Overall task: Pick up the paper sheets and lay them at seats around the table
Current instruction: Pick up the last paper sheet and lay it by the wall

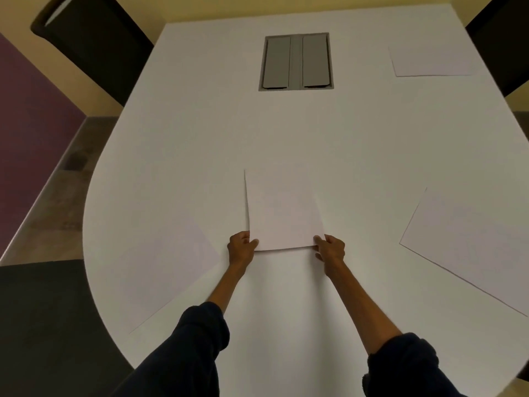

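A white paper sheet (282, 210) is held just above the white table (200, 144), in front of me at its rounded near end. My left hand (242, 247) pinches the sheet's near left corner and my right hand (330, 250) pinches its near right corner. Another sheet (160, 270) lies flat at the near left. A third sheet (469, 242) lies flat at the near right. One more sheet (429, 60) lies at the far right edge of the table.
A grey cable hatch (296, 61) with two flaps is set into the far middle of the table. A dark chair (94, 44) stands at the far left, another chair (503, 44) at the far right, and a dark seat (43, 325) at the near left.
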Tool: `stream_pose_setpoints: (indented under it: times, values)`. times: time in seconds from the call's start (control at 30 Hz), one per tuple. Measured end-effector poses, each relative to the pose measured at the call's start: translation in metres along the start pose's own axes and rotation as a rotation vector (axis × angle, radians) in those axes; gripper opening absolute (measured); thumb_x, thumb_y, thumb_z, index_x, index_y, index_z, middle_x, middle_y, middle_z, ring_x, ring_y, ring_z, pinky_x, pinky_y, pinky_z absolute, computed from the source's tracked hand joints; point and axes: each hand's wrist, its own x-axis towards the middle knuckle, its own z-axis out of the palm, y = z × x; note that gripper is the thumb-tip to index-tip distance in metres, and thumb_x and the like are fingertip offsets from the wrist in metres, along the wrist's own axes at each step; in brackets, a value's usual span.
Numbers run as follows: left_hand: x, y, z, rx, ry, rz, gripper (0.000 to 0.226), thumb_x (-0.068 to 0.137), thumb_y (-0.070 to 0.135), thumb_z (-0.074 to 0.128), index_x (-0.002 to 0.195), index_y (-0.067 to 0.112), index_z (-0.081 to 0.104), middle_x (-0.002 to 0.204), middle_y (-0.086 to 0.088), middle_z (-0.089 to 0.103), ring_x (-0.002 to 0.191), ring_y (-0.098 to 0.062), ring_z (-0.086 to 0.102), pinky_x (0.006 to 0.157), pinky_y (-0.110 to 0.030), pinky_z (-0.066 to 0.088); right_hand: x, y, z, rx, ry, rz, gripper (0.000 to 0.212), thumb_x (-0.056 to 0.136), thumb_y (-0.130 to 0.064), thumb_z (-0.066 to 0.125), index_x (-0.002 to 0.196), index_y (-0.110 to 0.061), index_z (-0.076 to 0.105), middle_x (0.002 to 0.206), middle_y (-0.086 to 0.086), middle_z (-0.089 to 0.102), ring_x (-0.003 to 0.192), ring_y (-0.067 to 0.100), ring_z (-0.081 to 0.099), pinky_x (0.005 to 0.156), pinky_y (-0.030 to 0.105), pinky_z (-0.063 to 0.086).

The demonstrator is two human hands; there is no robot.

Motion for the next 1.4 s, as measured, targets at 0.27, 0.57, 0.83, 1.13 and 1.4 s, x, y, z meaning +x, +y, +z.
stream_pose_setpoints:
  times: [0.27, 0.57, 0.83, 1.13, 1.4]
  values:
    - [-0.050, -0.007, -0.036, -0.308, 0.039, 0.171, 0.022, 0.089, 0.007, 0.068, 0.109, 0.016, 0.067, 0.106, 0.004, 0.071, 0.098, -0.007, 0.067, 0.085, -0.015, 0.052, -0.039, -0.004, -0.020, 0.163, -0.238, -0.298, 0.021, 0.091, -0.012, 0.066, 0.112, -0.007, 0.070, 0.093, 0.001, 0.071, 0.083, 0.014, 0.066, 0.074, 0.028, 0.057]
    - [-0.061, 0.003, -0.071, -0.285, -0.099, 0.160, 0.022, 0.089, 0.024, 0.070, 0.101, 0.006, 0.070, 0.097, -0.010, 0.076, 0.093, -0.026, 0.071, 0.081, -0.034, 0.057, -0.061, -0.039, -0.019, -0.073, -0.551, -0.261, 0.039, 0.083, -0.032, 0.075, 0.117, -0.013, 0.067, 0.113, 0.004, 0.073, 0.102, 0.023, 0.070, 0.086, 0.038, 0.056]
    - [-0.095, -0.029, -0.100, -0.307, 0.063, 0.145, 0.021, 0.089, 0.024, 0.070, 0.091, 0.004, 0.071, 0.091, -0.009, 0.076, 0.085, -0.025, 0.071, 0.076, -0.033, 0.056, -0.103, -0.020, 0.010, -0.069, -0.480, -0.322, 0.029, 0.083, -0.029, 0.076, 0.103, -0.010, 0.069, 0.096, 0.004, 0.074, 0.081, 0.023, 0.070, 0.061, 0.026, 0.055]
    - [-0.137, -0.062, -0.220, -0.433, 0.303, 0.173, 0.010, 0.091, 0.026, 0.067, 0.095, 0.017, 0.071, 0.095, 0.004, 0.074, 0.089, -0.015, 0.071, 0.071, -0.021, 0.056, -0.197, -0.019, 0.104, -0.112, -0.680, -0.451, 0.021, 0.080, -0.026, 0.080, 0.092, -0.010, 0.073, 0.086, 0.003, 0.076, 0.070, 0.017, 0.070, 0.058, 0.024, 0.055]
    - [-0.179, -0.091, -0.362, -0.564, 0.509, 0.249, 0.014, 0.092, 0.026, 0.065, 0.097, 0.013, 0.069, 0.100, -0.002, 0.073, 0.089, -0.020, 0.072, 0.075, -0.035, 0.059, -0.326, -0.028, 0.212, -0.142, -0.867, -0.578, 0.022, 0.076, -0.028, 0.082, 0.086, -0.010, 0.075, 0.079, -0.002, 0.076, 0.063, 0.011, 0.068, 0.057, 0.023, 0.054]
